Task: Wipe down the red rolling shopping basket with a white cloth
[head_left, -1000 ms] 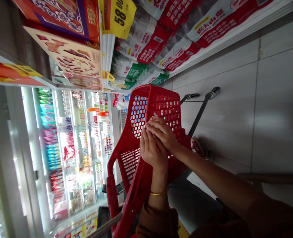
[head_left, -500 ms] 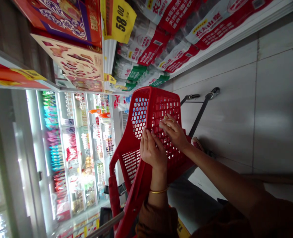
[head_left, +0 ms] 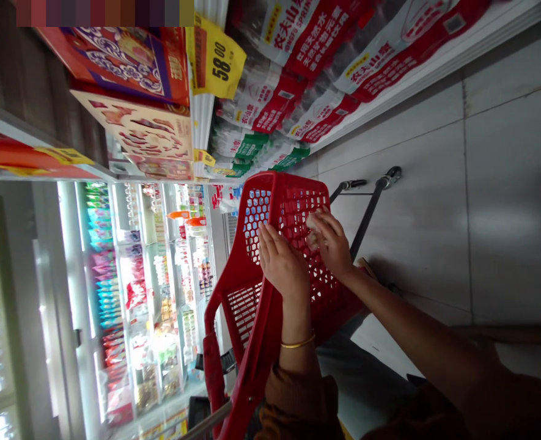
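Observation:
My left hand (head_left: 285, 261), with a gold bangle at the wrist, is over the side rim of a red plastic shopping cart (head_left: 300, 189). Its fingers are stretched out and I see nothing in them; whether they touch the rim I cannot tell. Just to its right, over the holed side of the basket, is my right hand (head_left: 337, 244). Its fingers are closed on a small crumpled pale piece (head_left: 313, 231), too unclear to tell whether tissue or plastic. The picture is turned sideways. The cart's red handle (head_left: 214, 373) lies at lower left.
Packs of bottled water (head_left: 293, 104) line a low shelf at the top. A yellow price tag (head_left: 219, 58) hangs beside boxed goods (head_left: 137, 131). A lit, stocked cooler (head_left: 146, 293) stands at left. The tiled floor (head_left: 513, 183) and a cart wheel (head_left: 393, 174) are at right.
My hands have moved slightly apart, and the left fingers look straighter. More of the pale piece shows in my right hand. The view has shifted a little.

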